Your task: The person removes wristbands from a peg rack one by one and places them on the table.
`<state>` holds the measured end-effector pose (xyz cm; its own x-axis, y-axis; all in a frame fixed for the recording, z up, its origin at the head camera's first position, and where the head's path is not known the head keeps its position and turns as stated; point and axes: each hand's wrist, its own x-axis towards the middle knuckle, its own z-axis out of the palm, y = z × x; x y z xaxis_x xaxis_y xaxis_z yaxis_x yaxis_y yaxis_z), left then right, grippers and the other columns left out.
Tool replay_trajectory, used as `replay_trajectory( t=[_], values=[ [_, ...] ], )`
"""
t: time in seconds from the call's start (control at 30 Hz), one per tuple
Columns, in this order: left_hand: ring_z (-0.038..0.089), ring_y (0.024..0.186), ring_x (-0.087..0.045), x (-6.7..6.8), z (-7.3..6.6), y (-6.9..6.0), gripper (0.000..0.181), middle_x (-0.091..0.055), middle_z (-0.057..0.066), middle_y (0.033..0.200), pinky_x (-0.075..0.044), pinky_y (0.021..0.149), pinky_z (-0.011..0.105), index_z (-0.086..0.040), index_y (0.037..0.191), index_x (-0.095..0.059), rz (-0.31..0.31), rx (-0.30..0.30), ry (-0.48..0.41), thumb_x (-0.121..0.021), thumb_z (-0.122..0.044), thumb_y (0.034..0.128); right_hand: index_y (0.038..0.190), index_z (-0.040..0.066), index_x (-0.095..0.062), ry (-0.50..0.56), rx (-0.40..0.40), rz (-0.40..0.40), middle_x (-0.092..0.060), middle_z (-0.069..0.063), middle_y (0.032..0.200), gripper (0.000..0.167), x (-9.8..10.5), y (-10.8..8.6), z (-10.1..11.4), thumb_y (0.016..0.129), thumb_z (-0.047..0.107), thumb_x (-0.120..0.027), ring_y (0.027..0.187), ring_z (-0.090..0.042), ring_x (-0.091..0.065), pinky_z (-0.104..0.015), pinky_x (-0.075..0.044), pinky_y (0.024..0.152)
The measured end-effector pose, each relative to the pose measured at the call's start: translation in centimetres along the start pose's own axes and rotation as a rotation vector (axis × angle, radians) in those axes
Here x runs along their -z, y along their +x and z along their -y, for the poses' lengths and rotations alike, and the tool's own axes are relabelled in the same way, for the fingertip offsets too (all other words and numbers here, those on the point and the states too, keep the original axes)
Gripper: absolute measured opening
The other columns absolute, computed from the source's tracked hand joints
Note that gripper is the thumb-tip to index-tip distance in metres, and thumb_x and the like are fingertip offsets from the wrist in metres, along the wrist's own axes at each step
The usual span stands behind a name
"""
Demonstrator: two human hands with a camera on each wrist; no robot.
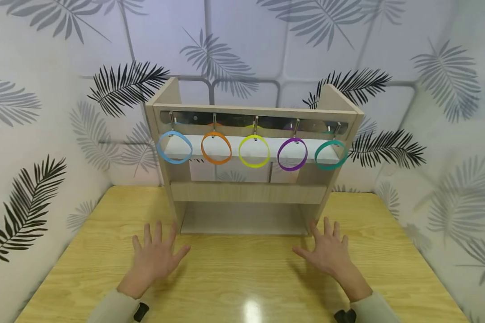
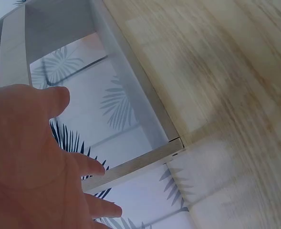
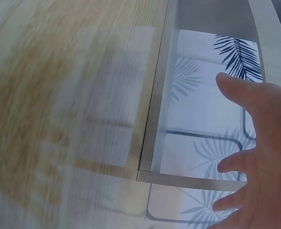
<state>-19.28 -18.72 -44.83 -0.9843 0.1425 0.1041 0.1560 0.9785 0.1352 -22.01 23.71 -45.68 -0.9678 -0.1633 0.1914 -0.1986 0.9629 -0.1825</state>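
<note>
My left hand (image 1: 155, 256) is spread over the table near the front left corner of a wooden shelf unit (image 1: 248, 193), holding nothing. On the other side, my right hand (image 1: 328, 252) has its fingers spread by the unit's front right corner, also with nothing in it. Along the unit's top rail, rings hang from metal hooks: a light blue ring (image 1: 162, 155), an orange ring (image 1: 217, 162), a yellow ring (image 1: 253, 166), a purple ring (image 1: 292, 169) and a teal ring (image 1: 327, 168). Both wrist views show straight fingers beside the unit's side panels.
The unit stands on a light wood table (image 1: 242, 278) near a wall (image 1: 242, 40) with a leaf pattern. A metal hook strip (image 1: 234, 120) runs across its top front. Lower down is a crossbar (image 1: 248, 193) above a bottom board (image 1: 244, 218).
</note>
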Motion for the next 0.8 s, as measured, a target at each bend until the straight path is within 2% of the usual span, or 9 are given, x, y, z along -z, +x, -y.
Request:
replay_trajectory(
  t=[0.07, 0.13, 0.27, 0.37, 0.47, 0.63, 0.8],
  values=[
    [0.059, 0.128, -0.020, 0.2, 0.0, 0.2, 0.075, -0.027, 0.036, 0.142, -0.016, 0.093, 0.074, -0.004, 0.144, -0.035, -0.036, -0.005, -0.005, -0.040, -0.059, 0.0933, 0.139, 0.001, -0.044, 0.019, 0.014, 0.003, -0.034, -0.037, 0.136, 0.087, 0.1, 0.0, 0.1, 0.080, 0.063, -0.060, 0.120, -0.060, -0.033, -0.071, -0.032, 0.084],
    [0.057, 0.124, -0.031, 0.4, 0.0, 0.4, 0.073, -0.035, 0.035, 0.137, -0.026, 0.093, 0.069, 0.000, 0.141, -0.037, -0.092, -0.012, -0.025, -0.046, -0.054, 0.0934, 0.137, -0.001, -0.045, 0.054, 0.036, 0.010, -0.043, -0.035, 0.131, 0.082, 0.1, 0.0, 0.3, 0.083, 0.058, -0.062, 0.114, -0.055, -0.042, -0.065, -0.039, 0.083],
    [0.050, 0.103, -0.052, 1.0, 0.0, 1.2, 0.063, -0.051, 0.033, 0.119, -0.046, 0.077, 0.056, 0.011, 0.129, -0.045, -0.239, -0.027, -0.072, -0.055, -0.039, 0.0930, 0.130, -0.003, -0.049, 0.169, 0.087, 0.009, -0.058, -0.024, 0.115, 0.067, 0.0, 0.5, 0.7, 0.087, 0.047, -0.063, 0.099, -0.040, -0.058, -0.051, -0.048, 0.076],
    [0.047, 0.092, -0.058, 1.6, 0.1, 2.2, 0.058, -0.056, 0.033, 0.110, -0.050, 0.066, 0.051, 0.016, 0.121, -0.050, -0.314, -0.019, -0.113, -0.055, -0.034, 0.0932, 0.125, -0.001, -0.053, 0.242, 0.111, -0.019, -0.063, -0.016, 0.106, 0.057, 0.0, 0.9, 1.2, 0.088, 0.041, -0.064, 0.091, -0.030, -0.062, -0.045, -0.050, 0.072],
    [0.046, 0.093, -0.058, 2.2, 0.2, 3.2, 0.060, -0.055, 0.033, 0.112, -0.050, 0.065, 0.051, 0.016, 0.122, -0.049, -0.319, 0.017, -0.170, -0.050, -0.037, 0.0949, 0.125, 0.001, -0.054, 0.281, 0.133, -0.046, -0.064, -0.011, 0.104, 0.053, 0.2, 1.3, 2.0, 0.088, 0.036, -0.066, 0.088, -0.025, -0.062, -0.042, -0.050, 0.070],
    [0.047, 0.099, -0.055, 3.5, 0.3, 4.3, 0.065, -0.052, 0.032, 0.117, -0.048, 0.070, 0.056, 0.014, 0.126, -0.047, -0.310, 0.086, -0.256, -0.038, -0.044, 0.0976, 0.124, 0.003, -0.055, 0.321, 0.174, -0.068, -0.063, -0.008, 0.101, 0.049, 0.6, 1.7, 3.5, 0.089, 0.035, -0.065, 0.087, -0.020, -0.060, -0.039, -0.049, 0.070],
    [0.046, 0.098, -0.054, 5.1, 0.4, 5.4, 0.064, -0.051, 0.029, 0.114, -0.047, 0.068, 0.058, 0.012, 0.124, -0.047, -0.374, 0.130, -0.298, -0.033, -0.046, 0.0988, 0.120, 0.002, -0.057, 0.361, 0.221, -0.101, -0.063, -0.006, 0.098, 0.044, 1.3, 2.1, 5.2, 0.088, 0.030, -0.067, 0.085, -0.019, -0.060, -0.037, -0.049, 0.071]
  ],
)
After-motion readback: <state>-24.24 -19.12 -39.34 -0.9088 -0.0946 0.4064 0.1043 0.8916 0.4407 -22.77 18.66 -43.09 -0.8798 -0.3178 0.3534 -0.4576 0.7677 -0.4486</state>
